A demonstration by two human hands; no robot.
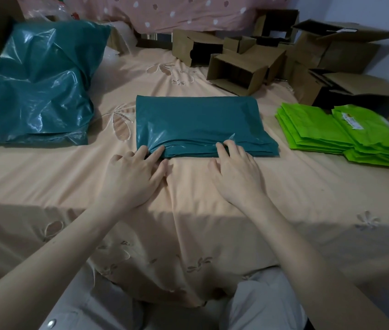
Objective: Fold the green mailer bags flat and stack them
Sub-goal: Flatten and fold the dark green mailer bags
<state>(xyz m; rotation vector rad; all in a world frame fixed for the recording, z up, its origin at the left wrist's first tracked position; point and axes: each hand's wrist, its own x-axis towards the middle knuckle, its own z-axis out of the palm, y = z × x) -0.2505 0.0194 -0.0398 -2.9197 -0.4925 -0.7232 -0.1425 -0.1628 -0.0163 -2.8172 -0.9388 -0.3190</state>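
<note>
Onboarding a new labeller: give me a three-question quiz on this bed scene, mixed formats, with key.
1. True or false: both the left hand and right hand touch the near edge of the folded dark teal plastic mailer stack.
2. Multiple choice: the lime-green flat bag pile lies A) left of the teal stack, B) right of it, C) on top of it.
3. Fill in: behind the teal stack stand open brown ____ boxes.

Key: 1 true; 2 B; 3 cardboard.

Both forearms are seen bare, no sleeves in view. Light grey trousers are worn; a small round metal stud is noted on them.
</note>
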